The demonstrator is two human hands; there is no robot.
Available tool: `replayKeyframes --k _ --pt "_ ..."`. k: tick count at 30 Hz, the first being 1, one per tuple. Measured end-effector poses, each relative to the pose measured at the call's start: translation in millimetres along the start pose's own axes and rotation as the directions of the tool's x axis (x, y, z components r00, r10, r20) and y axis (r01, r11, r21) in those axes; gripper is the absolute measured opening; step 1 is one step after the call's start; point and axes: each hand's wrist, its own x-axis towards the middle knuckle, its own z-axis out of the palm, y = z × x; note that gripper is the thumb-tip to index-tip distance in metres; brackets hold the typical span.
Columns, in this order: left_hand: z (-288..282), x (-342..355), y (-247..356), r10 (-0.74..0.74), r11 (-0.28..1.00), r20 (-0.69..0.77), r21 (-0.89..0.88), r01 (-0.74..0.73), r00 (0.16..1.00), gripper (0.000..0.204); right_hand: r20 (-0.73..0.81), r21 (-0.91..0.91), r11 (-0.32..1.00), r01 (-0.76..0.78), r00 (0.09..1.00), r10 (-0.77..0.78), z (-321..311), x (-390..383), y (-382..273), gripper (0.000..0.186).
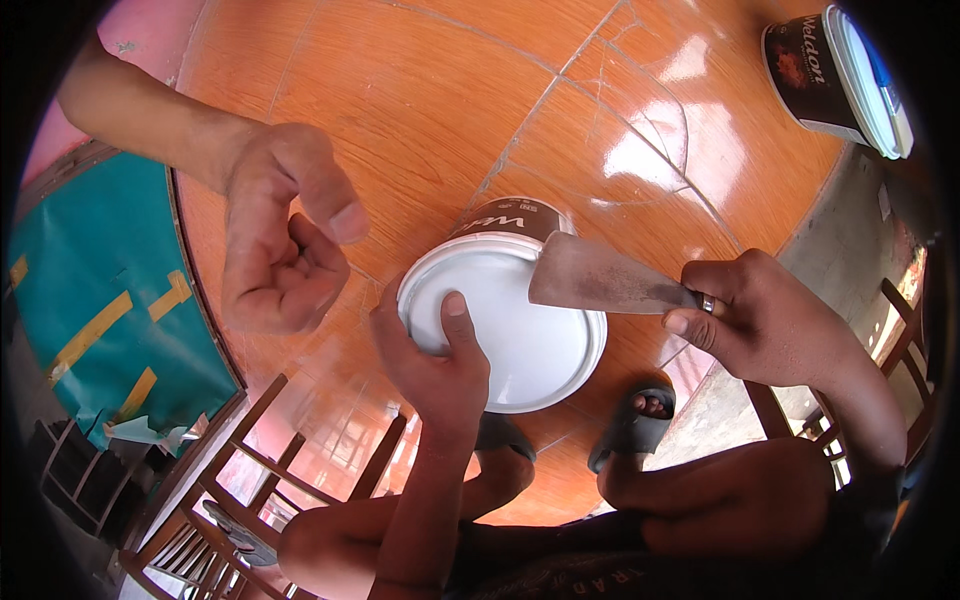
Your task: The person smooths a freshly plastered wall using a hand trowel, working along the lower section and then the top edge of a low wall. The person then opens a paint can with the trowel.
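Note:
A paint bucket (515, 215) with a dark printed side and a white lid (510, 330) is tilted so the lid faces me. My left hand (435, 350) grips its left rim, thumb lying on the lid and fingers behind the edge. In my right hand (775, 320) is a putty knife (600, 275) with a broad, stained metal blade. The blade's wide end meets the lid's upper right rim; whether it is wedged under the lid cannot be made out. Most of the knife's handle is hidden in my fist.
Another person's hand (285, 225) reaches in from the left, close to the bucket, fingers curled. A second paint bucket (815, 75) stands at the far right on the glossy orange tiles (420, 130). Wooden chairs (270, 470) are at lower left, by a teal panel (110, 290).

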Motion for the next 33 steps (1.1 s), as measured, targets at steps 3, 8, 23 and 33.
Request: replayKeyframes --k 3,8,23,33 --pt "-1 0 -3 -0.011 0.999 0.000 -0.035 0.011 1.000 0.049 -0.046 -0.115 0.990 0.081 0.995 -0.086 -5 -12 6 0.041" --pt "1 -5 -8 0.006 1.000 -0.013 -0.018 -0.006 1.000 0.048 -0.060 -0.233 0.972 0.001 0.998 -0.016 -17 -22 4 0.043" --pt "-23 56 65 0.192 0.969 0.419 0.065 -0.240 0.887 0.030 -0.217 -0.168 0.954 -0.247 0.953 0.209 -8 8 103 0.039" --pt "-24 81 53 0.192 0.974 0.649 -0.035 -0.223 0.736 0.025 -0.363 -0.014 0.990 -0.138 0.924 0.124 55 47 172 0.036"
